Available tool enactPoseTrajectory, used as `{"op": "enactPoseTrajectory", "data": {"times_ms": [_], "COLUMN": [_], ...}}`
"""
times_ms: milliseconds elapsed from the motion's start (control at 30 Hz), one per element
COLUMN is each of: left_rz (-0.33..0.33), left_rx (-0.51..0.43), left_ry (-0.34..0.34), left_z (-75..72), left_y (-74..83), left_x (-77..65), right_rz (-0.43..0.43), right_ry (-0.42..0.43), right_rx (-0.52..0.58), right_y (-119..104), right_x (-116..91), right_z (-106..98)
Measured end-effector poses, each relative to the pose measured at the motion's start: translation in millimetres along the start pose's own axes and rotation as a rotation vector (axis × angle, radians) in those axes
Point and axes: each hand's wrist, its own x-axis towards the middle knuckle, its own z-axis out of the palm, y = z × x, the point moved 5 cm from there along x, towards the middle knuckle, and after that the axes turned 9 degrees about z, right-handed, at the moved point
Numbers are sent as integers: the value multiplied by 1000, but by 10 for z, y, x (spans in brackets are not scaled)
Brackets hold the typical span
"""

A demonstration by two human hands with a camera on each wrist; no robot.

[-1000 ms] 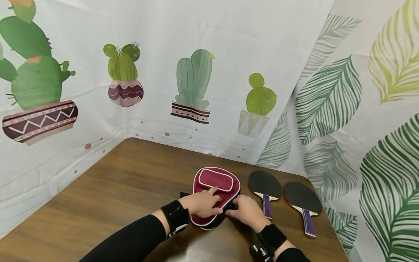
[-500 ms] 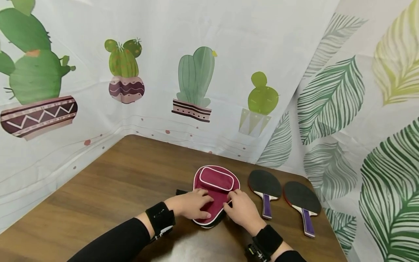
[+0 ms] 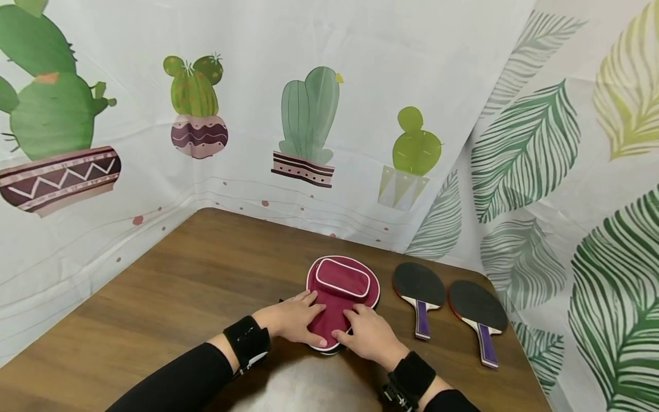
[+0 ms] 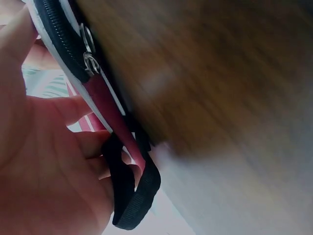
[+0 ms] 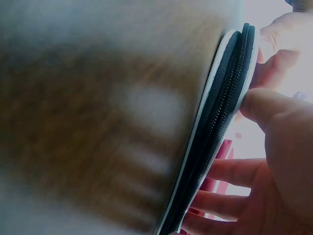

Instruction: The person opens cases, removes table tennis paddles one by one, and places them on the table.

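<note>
A dark-red table tennis bat case (image 3: pixel 332 309) with white piping and a raised front pocket (image 3: pixel 342 277) lies flat on the wooden table. My left hand (image 3: pixel 294 320) rests on its left side, fingers spread over the top. On the lower right part lie the fingers and thumb of my right hand (image 3: pixel 373 336). The left wrist view shows two metal zip pulls (image 4: pixel 90 62) side by side at the end of the zip, and a black strap loop (image 4: pixel 139 200) by the left fingers. Along the case's side, the right wrist view shows the zip (image 5: pixel 225 107) with its teeth together.
Two table tennis bats lie to the right of the case, the nearer bat (image 3: pixel 419 284) and the farther bat (image 3: pixel 477 304), black faces up and purple handles toward me. The wooden table (image 3: pixel 226 257) ends at a white printed cloth (image 3: pixel 247 114) behind and on both sides.
My left hand has shifted from the middle of the case to its left side. My right hand has moved from the right edge onto the top. Both bats stay in place.
</note>
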Motion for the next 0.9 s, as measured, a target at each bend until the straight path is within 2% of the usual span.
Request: {"op": "enactPoseTrajectory", "data": {"times_ms": [433, 633, 900], "left_rz": [-36, -67, -115], "left_rx": [79, 88, 32], "left_ry": [-16, -33, -61], "left_z": [7, -25, -87], "left_y": [35, -48, -195], "left_x": [31, 97, 256], "right_rz": [-4, 8, 30], "right_ry": [-27, -54, -124], "right_rx": [20, 47, 100], "right_y": [30, 69, 142], "right_x": [56, 199, 425], "right_z": [33, 19, 13]}}
